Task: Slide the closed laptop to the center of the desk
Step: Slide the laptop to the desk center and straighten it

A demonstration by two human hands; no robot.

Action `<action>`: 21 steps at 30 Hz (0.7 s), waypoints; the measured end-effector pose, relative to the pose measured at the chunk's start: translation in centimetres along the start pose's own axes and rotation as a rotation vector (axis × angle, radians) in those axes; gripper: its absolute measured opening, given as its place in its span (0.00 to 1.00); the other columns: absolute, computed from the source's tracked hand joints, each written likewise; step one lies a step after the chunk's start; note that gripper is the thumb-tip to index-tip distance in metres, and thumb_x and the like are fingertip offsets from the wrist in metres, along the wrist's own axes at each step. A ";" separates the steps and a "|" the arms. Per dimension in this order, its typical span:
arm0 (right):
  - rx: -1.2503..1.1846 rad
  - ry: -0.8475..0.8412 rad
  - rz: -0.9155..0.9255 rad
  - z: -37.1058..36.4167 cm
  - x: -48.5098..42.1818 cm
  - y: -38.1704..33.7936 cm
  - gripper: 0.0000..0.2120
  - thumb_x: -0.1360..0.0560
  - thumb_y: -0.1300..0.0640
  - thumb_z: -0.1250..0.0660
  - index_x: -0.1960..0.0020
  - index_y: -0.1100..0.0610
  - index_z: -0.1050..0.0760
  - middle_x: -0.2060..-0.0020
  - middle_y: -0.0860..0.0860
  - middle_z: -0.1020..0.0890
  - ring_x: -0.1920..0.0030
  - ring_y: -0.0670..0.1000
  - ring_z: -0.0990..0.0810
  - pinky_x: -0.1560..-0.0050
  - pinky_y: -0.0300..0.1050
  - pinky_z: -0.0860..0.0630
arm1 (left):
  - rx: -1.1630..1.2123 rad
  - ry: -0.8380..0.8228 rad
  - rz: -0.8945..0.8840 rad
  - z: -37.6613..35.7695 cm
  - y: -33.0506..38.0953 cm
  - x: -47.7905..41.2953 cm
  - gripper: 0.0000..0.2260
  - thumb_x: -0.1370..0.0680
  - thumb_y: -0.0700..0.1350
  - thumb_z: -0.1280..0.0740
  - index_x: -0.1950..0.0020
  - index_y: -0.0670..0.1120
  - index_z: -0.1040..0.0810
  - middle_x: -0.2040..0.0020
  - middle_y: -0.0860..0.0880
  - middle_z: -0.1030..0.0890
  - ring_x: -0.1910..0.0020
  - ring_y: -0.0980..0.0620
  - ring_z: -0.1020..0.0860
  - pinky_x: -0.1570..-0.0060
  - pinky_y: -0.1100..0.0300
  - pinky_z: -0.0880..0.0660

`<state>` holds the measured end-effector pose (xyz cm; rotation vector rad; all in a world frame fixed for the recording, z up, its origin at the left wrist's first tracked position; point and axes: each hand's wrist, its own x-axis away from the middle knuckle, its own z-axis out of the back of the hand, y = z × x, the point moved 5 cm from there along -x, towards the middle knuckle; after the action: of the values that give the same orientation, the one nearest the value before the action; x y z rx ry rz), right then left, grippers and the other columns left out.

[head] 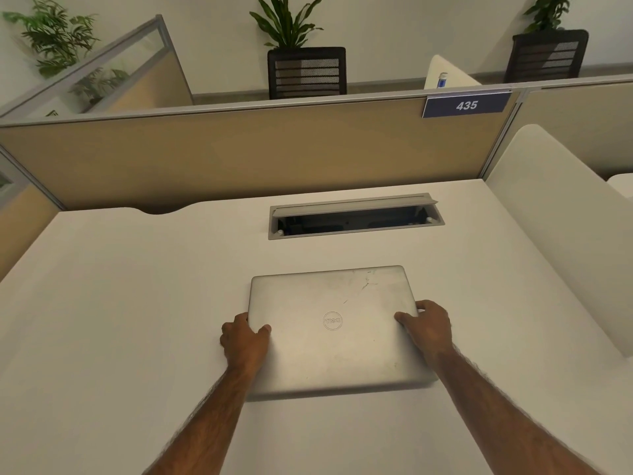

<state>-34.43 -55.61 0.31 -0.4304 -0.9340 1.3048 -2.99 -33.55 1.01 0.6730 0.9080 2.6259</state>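
The closed silver metal laptop (334, 329) is lying flat on the plain white table (120, 286), just in front of the grey recessed cable tray (354, 217). The left hand (245, 341) and right hand (428, 329) are clamping its side edges, thumbs on the lid, likely for an even, straight push. Beyond the tray, a tan fabric partition (222, 159) is bounding the cubicle.

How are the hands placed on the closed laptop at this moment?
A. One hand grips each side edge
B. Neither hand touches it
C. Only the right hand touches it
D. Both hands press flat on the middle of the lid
A: the left hand grips the left edge of the laptop and the right hand grips its right edge, thumbs on the lid.
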 end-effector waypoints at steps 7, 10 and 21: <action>0.007 -0.001 0.039 0.3 0.4 -0.1 0.23 0.34 0.50 0.24 0.42 0.59 0.18 0.48 0.55 0.15 0.50 0.58 0.16 0.51 0.49 0.20 | -0.064 -0.011 -0.054 0.3 0.3 0.6 0.26 0.23 0.49 0.30 0.28 0.40 0.30 0.32 0.36 0.30 0.31 0.34 0.31 0.33 0.43 0.30; 0.025 -0.012 0.048 0.4 0.2 0.0 0.24 0.34 0.49 0.24 0.41 0.59 0.19 0.46 0.56 0.15 0.49 0.59 0.16 0.50 0.50 0.20 | -0.084 -0.013 -0.084 0.3 0.3 0.7 0.27 0.22 0.50 0.31 0.27 0.40 0.30 0.32 0.35 0.30 0.31 0.33 0.32 0.32 0.43 0.31; 0.324 -0.033 0.201 0.3 2.6 0.1 0.26 0.23 0.46 0.32 0.31 0.60 0.28 0.40 0.61 0.26 0.36 0.64 0.27 0.39 0.55 0.27 | -0.209 0.019 -0.266 0.5 -0.3 3.4 0.25 0.18 0.49 0.36 0.25 0.40 0.35 0.31 0.38 0.29 0.31 0.36 0.31 0.32 0.44 0.32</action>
<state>-34.72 -53.21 1.31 -0.2553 -0.7013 1.6196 -5.61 -31.68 2.34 0.4417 0.6633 2.4459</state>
